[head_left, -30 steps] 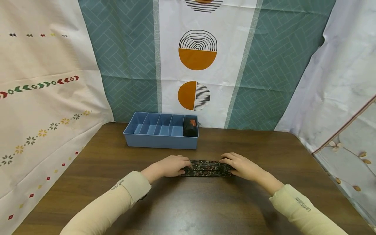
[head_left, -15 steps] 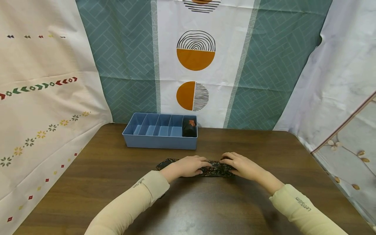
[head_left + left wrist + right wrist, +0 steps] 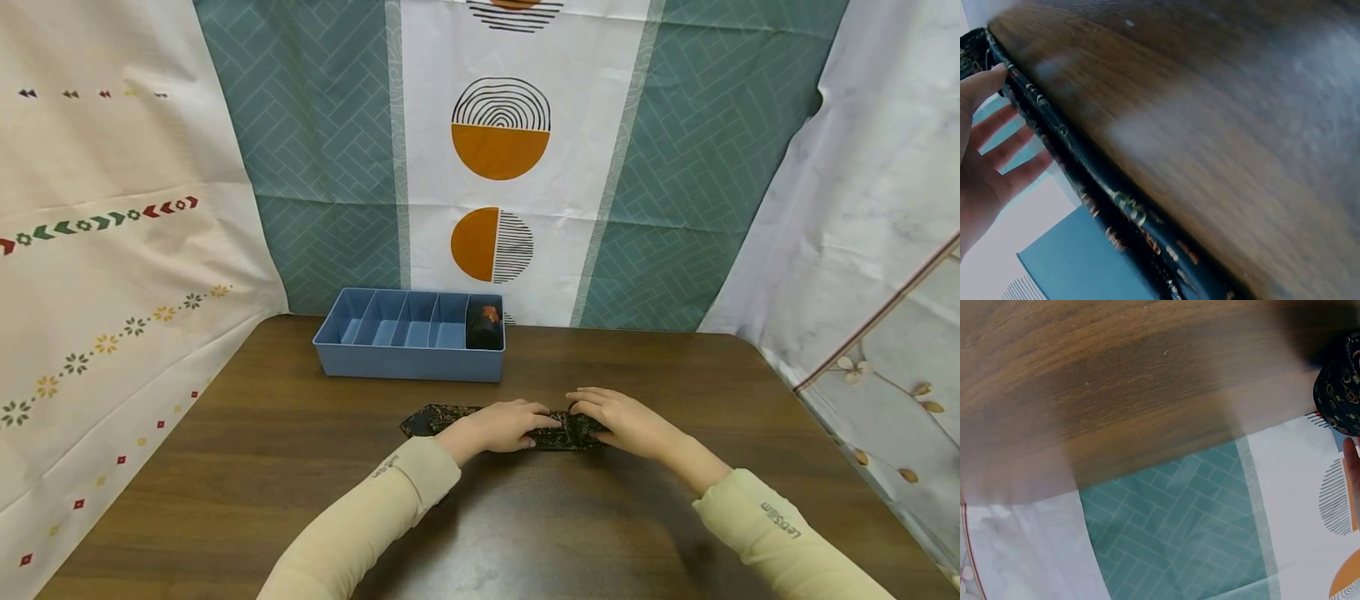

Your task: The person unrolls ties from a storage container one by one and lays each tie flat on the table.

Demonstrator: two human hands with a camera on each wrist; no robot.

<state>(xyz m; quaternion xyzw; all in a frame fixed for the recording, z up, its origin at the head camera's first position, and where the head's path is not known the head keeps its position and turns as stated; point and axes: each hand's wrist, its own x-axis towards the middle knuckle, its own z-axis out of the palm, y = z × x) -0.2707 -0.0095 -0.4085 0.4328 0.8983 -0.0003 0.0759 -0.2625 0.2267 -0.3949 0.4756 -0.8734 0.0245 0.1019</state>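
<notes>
Table: one, brown, wood-grained, its far corners rounded, a pale sheen on the near middle.

Cloth at the back: one, teal brick pattern either side of a white strip bearing orange-and-striped circles; it hung behind the far edge.

Cloth at the left: one, cream, creased, with rows of small coloured motifs.

Cloth at the right: one, whitish, with a brown line and a flowered twig.

Box: one, blue, five compartments, near the table's far edge; the rightmost held a black bundle with an orange-red leaf.

Tie: one, black, patterned, laid crosswise on the table in front of the box, pointed end leftward, right end bunched.

Left hand: pinched the tie's middle between thumb and fingers.

Right hand: gripped the bunched end, fingers curled.

Sleeves: two, cream, lettered.
</notes>
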